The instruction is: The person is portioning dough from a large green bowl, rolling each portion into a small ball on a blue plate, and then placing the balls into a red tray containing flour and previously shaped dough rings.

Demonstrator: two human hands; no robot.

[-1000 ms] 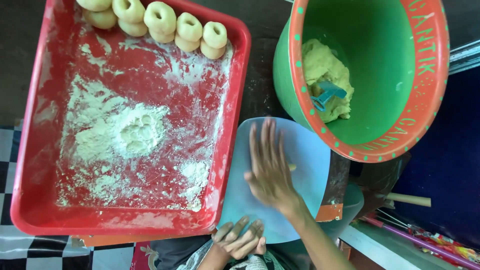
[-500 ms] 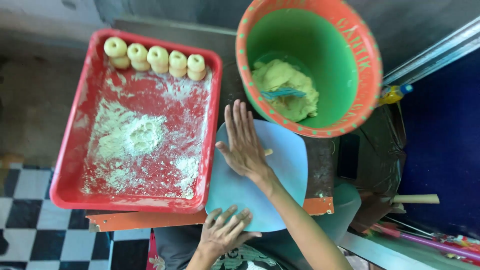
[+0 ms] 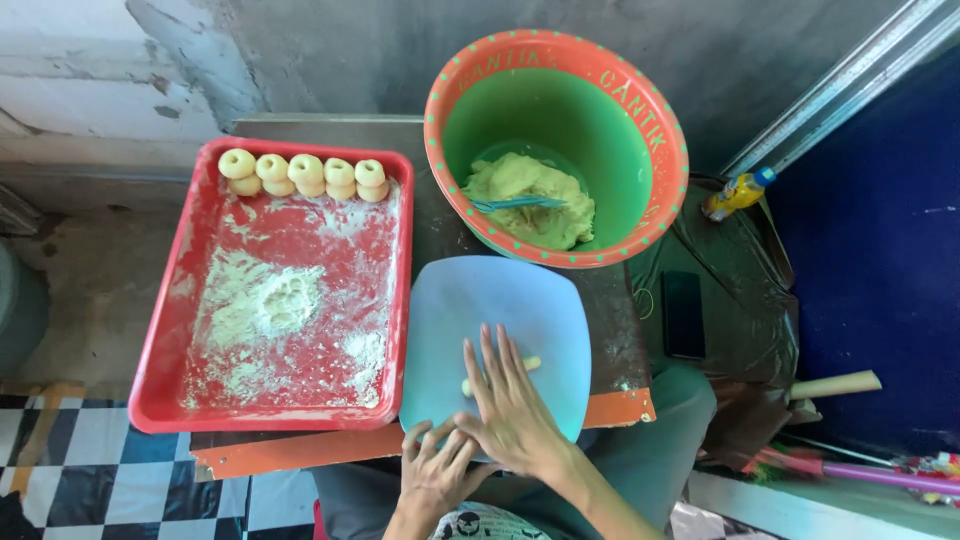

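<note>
Right hand [image 3: 512, 405] lies flat, fingers spread, gripping nothing, pressed on 1 thin dough roll [image 3: 527, 364] on the pale blue board [image 3: 470, 300], the roll's long axis running low-left to upper-right beneath the fingers, while the left hand [image 3: 437, 465], also open-fingered, rests at the board's near edge.
</note>
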